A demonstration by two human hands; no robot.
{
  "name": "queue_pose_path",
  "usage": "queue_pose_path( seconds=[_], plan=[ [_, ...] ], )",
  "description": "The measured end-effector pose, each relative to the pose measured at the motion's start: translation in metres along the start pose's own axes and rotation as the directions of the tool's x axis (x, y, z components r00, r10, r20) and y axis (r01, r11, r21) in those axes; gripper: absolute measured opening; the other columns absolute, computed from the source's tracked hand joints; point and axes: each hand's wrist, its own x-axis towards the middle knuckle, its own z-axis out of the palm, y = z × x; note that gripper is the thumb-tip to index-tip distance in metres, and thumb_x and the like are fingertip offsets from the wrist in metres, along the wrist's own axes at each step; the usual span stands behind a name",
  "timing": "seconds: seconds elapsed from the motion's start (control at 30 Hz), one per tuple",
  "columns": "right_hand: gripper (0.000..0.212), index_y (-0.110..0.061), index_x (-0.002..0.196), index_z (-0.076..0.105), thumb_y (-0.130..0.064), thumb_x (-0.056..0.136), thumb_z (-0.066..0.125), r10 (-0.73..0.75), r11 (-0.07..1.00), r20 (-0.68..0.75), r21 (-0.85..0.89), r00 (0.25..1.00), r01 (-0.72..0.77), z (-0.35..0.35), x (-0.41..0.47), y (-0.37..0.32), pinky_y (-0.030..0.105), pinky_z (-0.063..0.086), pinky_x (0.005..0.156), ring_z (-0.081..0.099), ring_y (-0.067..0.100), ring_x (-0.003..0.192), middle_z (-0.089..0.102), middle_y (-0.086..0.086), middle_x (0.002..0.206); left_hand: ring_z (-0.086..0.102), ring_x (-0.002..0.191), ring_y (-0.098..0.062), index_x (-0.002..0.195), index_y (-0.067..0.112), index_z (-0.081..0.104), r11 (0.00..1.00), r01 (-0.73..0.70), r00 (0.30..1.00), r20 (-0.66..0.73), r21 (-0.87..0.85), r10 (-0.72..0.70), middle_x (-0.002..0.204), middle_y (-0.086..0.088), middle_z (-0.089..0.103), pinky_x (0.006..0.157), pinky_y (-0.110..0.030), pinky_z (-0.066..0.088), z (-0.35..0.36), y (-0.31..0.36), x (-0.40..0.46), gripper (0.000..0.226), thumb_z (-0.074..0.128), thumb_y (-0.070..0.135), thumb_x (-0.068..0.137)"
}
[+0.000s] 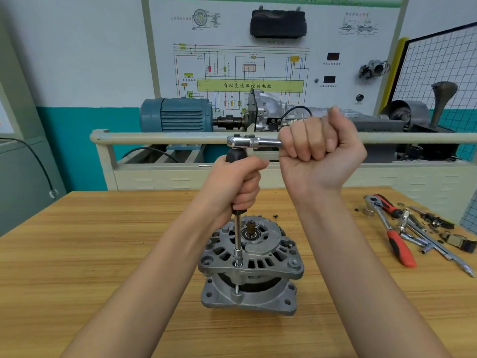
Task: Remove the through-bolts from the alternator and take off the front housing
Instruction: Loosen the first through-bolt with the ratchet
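Note:
A grey alternator [251,264] stands upright on the wooden table [103,254], shaft end up, its front housing [273,250] on top. A long socket extension with a black handle [237,239] rises vertically from a through-bolt [237,288] at the housing's front left. My left hand [237,182] grips the black handle. A chrome ratchet [247,142] sits across the top of the handle, pointing right. My right hand [320,153] grips the ratchet's handle, which is hidden inside my fist.
At the table's right lie a red-handled ratchet [395,236], another red-handled tool [386,204], a long chrome bar [444,254], a socket [369,211] and several small parts. Behind the table stands a training rig with a rail [154,138] and blue motor [178,115].

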Motion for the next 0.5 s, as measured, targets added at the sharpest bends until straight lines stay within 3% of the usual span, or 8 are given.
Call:
queue_pose_path(
  seconds=[0.1, 0.17, 0.23, 0.37, 0.5],
  plan=[
    [0.050, -0.022, 0.041, 0.029, -0.006, 0.088, 0.033, -0.161, 0.937, 0.205, -0.275, 0.965, 0.214, 0.017, -0.015, 0.009, 0.023, 0.019, 0.043, 0.022, 0.007, 0.035, 0.022, -0.004, 0.036, 0.015, 0.030, -0.009, 0.047, 0.022, 0.030, 0.996, -0.059, 0.973, -0.218, 0.069, 0.073, 0.037, 0.007, 0.022, 0.036, -0.012, 0.016, 0.008, -0.003, 0.001, 0.050, 0.051, 0.002, 0.088],
    [0.045, -0.019, 0.044, 0.025, -0.003, 0.085, 0.034, -0.212, 0.899, 0.259, -0.326, 0.942, 0.292, 0.022, -0.020, 0.013, 0.022, 0.019, 0.044, 0.026, 0.006, 0.034, 0.022, -0.002, 0.036, 0.015, 0.031, -0.011, 0.052, 0.020, 0.029, 0.991, -0.084, 0.950, -0.291, 0.108, 0.113, 0.038, 0.006, 0.023, 0.038, -0.013, 0.017, 0.012, -0.004, 0.000, 0.045, 0.052, 0.001, 0.086],
    [0.048, -0.022, 0.041, 0.028, -0.004, 0.085, 0.034, -0.191, 0.916, 0.267, -0.296, 0.945, 0.269, 0.022, -0.018, 0.010, 0.022, 0.019, 0.044, 0.025, 0.006, 0.033, 0.022, -0.002, 0.035, 0.017, 0.032, -0.011, 0.054, 0.018, 0.031, 0.985, -0.096, 0.944, -0.302, 0.140, 0.135, 0.038, 0.005, 0.024, 0.038, -0.015, 0.017, 0.011, -0.005, -0.001, 0.042, 0.054, 0.001, 0.085],
    [0.051, -0.018, 0.035, 0.036, -0.012, 0.085, 0.040, 0.017, 0.998, 0.105, -0.068, 0.994, -0.009, 0.009, 0.001, -0.004, 0.020, 0.022, 0.039, 0.013, 0.010, 0.036, 0.027, -0.006, 0.031, 0.024, 0.032, -0.013, 0.053, 0.016, 0.037, 0.992, -0.095, 0.991, -0.088, 0.088, 0.103, 0.039, 0.002, 0.030, 0.037, -0.018, 0.023, 0.001, 0.001, -0.007, 0.041, 0.061, 0.003, 0.084],
    [0.049, -0.014, 0.035, 0.030, -0.014, 0.082, 0.042, 0.249, 0.901, -0.064, 0.382, 0.966, -0.207, -0.010, 0.016, 0.001, 0.020, 0.017, 0.036, 0.008, 0.009, 0.038, 0.023, -0.002, 0.029, 0.026, 0.030, -0.010, 0.048, 0.016, 0.039, 0.996, -0.027, 0.985, 0.169, -0.081, 0.040, 0.037, 0.002, 0.031, 0.035, -0.016, 0.023, -0.002, 0.008, -0.007, 0.036, 0.058, 0.013, 0.078]
  ],
)
